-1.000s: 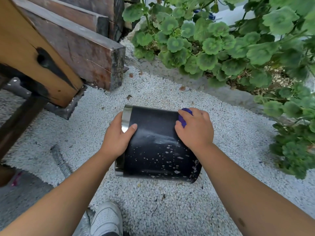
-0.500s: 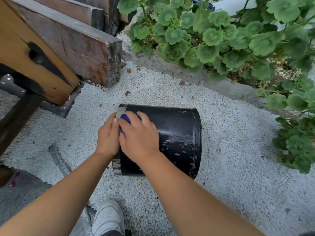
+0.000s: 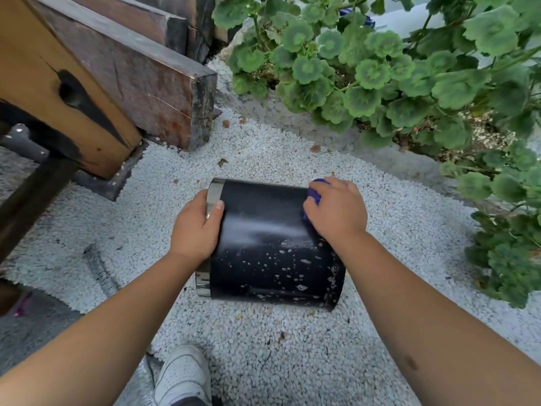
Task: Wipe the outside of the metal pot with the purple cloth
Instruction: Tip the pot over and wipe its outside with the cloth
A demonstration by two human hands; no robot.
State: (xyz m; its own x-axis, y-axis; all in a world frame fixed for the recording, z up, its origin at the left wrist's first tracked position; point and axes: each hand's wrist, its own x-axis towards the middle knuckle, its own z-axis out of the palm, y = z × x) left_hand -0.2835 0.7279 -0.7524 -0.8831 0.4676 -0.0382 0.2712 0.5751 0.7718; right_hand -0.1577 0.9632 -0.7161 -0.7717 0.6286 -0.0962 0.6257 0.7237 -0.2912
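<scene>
A black metal pot (image 3: 269,247) with a shiny steel rim lies on its side on white gravel, rim to the left, base to the right. Water drops speckle its near side. My left hand (image 3: 196,227) grips the rim end, thumb on the black wall. My right hand (image 3: 336,209) presses a bunched purple cloth (image 3: 317,189) against the pot's upper wall near the base end. Only a small part of the cloth shows past my fingers.
Thick wooden beams (image 3: 140,71) and a dark post stand at the left and far left. Green leafy plants (image 3: 395,71) fill the right and far side behind a stone kerb. A corrugated grey hose (image 3: 99,271) and my white shoe (image 3: 184,376) are near the bottom.
My right hand with the cloth has swept across the pot from the rim end back to the base end. The left hand stays on the rim.
</scene>
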